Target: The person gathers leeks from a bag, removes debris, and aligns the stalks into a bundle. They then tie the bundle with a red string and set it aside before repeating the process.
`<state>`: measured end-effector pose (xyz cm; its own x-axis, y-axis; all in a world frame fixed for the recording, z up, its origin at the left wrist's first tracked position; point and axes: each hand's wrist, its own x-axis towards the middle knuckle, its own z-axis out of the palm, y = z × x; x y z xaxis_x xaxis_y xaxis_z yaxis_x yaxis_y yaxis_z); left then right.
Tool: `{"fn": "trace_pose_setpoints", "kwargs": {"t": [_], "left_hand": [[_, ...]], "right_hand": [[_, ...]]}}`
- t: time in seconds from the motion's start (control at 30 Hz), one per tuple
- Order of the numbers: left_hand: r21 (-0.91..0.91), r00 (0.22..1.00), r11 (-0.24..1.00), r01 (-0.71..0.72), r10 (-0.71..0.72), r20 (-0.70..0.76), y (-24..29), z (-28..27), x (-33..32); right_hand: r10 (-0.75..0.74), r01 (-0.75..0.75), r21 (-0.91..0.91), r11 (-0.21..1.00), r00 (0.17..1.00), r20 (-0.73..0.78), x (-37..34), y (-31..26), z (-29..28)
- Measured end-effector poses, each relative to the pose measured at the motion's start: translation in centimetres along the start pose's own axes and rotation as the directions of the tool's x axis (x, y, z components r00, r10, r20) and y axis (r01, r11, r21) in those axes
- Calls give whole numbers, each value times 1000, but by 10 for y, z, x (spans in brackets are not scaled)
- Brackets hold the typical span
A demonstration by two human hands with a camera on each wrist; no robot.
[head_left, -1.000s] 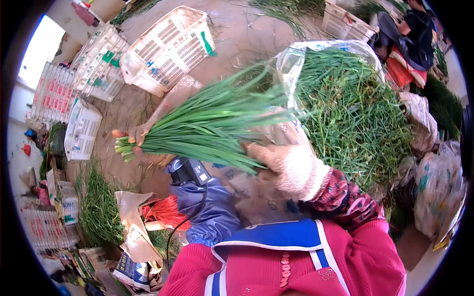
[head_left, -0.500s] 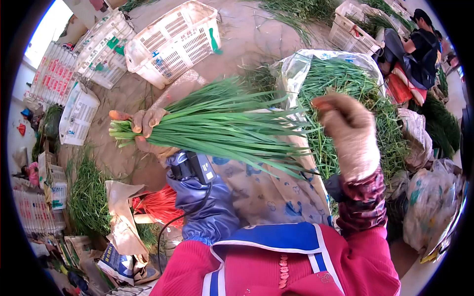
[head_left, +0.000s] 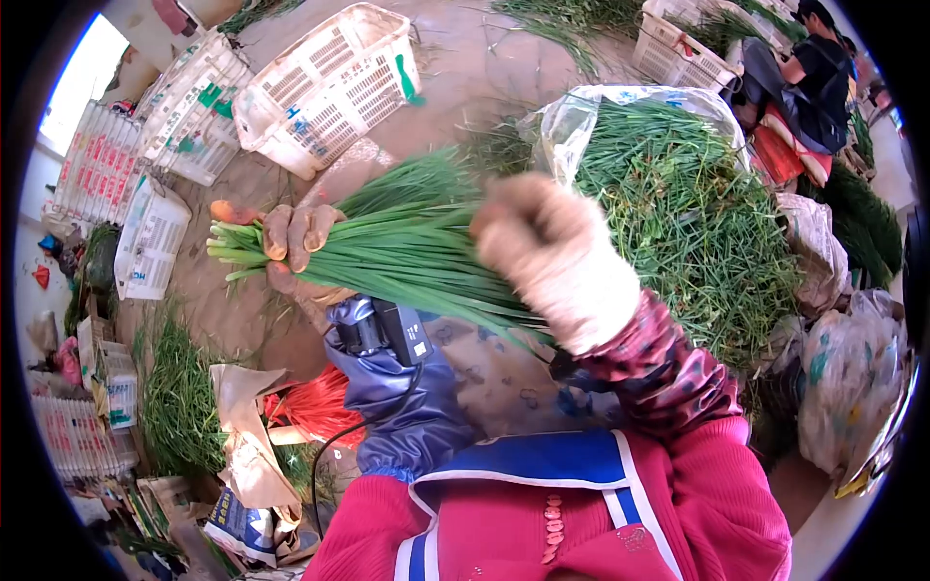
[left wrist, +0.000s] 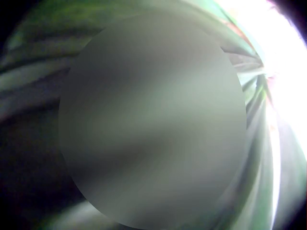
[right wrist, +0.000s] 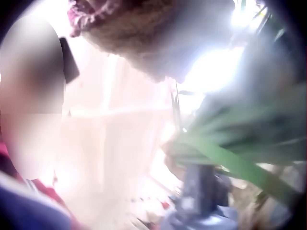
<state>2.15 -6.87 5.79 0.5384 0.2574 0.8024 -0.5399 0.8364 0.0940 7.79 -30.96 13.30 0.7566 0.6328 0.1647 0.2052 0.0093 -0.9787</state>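
My left hand [head_left: 298, 234] grips a bunch of garlic chives [head_left: 417, 242] near its pale stem ends, which point left, while the long green leaves spread to the right. Over the leafy part is my right hand [head_left: 547, 247] in a light knitted glove, blurred by motion; I cannot tell whether its fingers close on leaves. In the right wrist view the gloved right hand [right wrist: 153, 38] is at the top, with green leaves [right wrist: 240, 167] below and to the right. Blurred leaves [left wrist: 256, 167] fill the edges of the left wrist view.
A large plastic-lined heap of loose chives [head_left: 688, 232] lies at the right. White crates [head_left: 329, 92] stand at the back left. Red strips [head_left: 320, 405] and more greens [head_left: 179, 387] lie at the lower left. A person [head_left: 814, 73] is at the far right.
My right hand lifted off the leaves and swung right over the heap, then came back left over the bunch. The left hand kept its grip, shifting slightly up and left.
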Motion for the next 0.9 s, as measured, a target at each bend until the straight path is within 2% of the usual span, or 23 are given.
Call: {"fn": "trace_pose_setpoints", "kwargs": {"t": [0.03, 0.07, 0.1, 0.13, 0.17, 0.2, 0.23, 0.27, 0.3, 0.33, 0.43, 0.47, 0.5, 0.57, 0.6, 0.63, 0.67, 0.73, 0.77, 0.8, 0.83, 0.87, 0.9], "left_hand": [[0, 999, 999, 40, -40, -11, 5, 0, -2], [4, 998, 998, 70, -70, 6, 12, -5, -3], [8, 995, 995, 99, -99, 24, 19, -10, -4], [-10, 999, 999, 48, -47, 19, 23, -18, -8], [-31, 1000, 1000, -3, 3, 14, 24, -25, -14], [-52, 999, 997, -52, 52, 8, 27, -28, -15], [-45, 999, 999, -6, 8, 40, 31, -29, -14], [43, 1000, 999, -21, 22, -15, 38, -29, -16], [135, 997, 990, -29, 39, -71, 46, -25, -19], [195, 988, 981, 4, 26, -153, 50, -27, -17], [301, 882, 933, 197, -35, -470, 65, -19, -5], [321, 816, 908, 269, -38, -576, 73, -15, 0], [436, 835, 852, 290, -3, -550, 75, -18, 8], [550, 726, 791, 268, 210, -655, 76, -10, 28], [599, 654, 757, 261, 317, -686, 76, -7, 39], [664, 645, 701, 260, 386, -660, 74, -10, 49], [667, 638, 685, 292, 380, -670, 78, -12, 61], [659, 625, 655, 370, 350, -698, 83, -12, 83], [764, 722, 556, 327, 374, -582, 59, 9, 96], [731, 694, 586, 349, 363, -622, 53, 17, 109], [697, 665, 614, 370, 349, -660, 48, 21, 121], [662, 636, 640, 389, 334, -696, 44, 21, 131], [666, 652, 641, 380, 326, -685, 44, 18, 140]], "right_hand": [[50, -4, 264, 965, 985, -167, 0, -8, -1], [13, 73, 383, 921, 976, -217, 4, -12, -14], [23, 101, 425, 900, 960, -278, 8, -10, -26], [36, 134, 461, 877, 939, -341, 10, -8, -35], [32, 114, 352, 929, 924, -381, 7, -9, -41], [55, 140, 430, 892, 910, -410, 5, -7, -35], [39, -1, 155, 988, 969, -245, -2, -4, -42], [98, -104, -67, 992, 991, -91, -6, 5, -42], [156, -125, -329, 936, 985, 70, -10, 13, -42], [208, -56, -542, 838, 952, 224, -14, 22, -41], [-172, 398, -627, 670, 904, 391, -41, 59, -33], [11, 258, -632, 731, 921, 390, -33, 64, -46], [194, 108, -650, 752, 906, 375, -26, 69, -58], [491, -209, -798, 565, 863, 121, -6, 41, -85], [449, -237, -901, 364, 892, -53, 1, 36, -94], [312, -197, -913, 357, 946, -82, 7, 43, -108], [173, -165, -923, 348, 979, -110, 14, 49, -117], [79, -77, -775, 627, 996, -36, 30, 21, -112], [-59, 46, -667, 744, 998, 4, 32, 13, -106], [-107, 123, -621, 774, 992, 64, 37, 4, -97], [-217, 239, -667, 705, 969, 117, 41, 0, -85], [-156, 244, -652, 718, 969, 191, 44, -11, -71], [-258, 289, -637, 714, 955, 144, 49, 0, -52]]}}
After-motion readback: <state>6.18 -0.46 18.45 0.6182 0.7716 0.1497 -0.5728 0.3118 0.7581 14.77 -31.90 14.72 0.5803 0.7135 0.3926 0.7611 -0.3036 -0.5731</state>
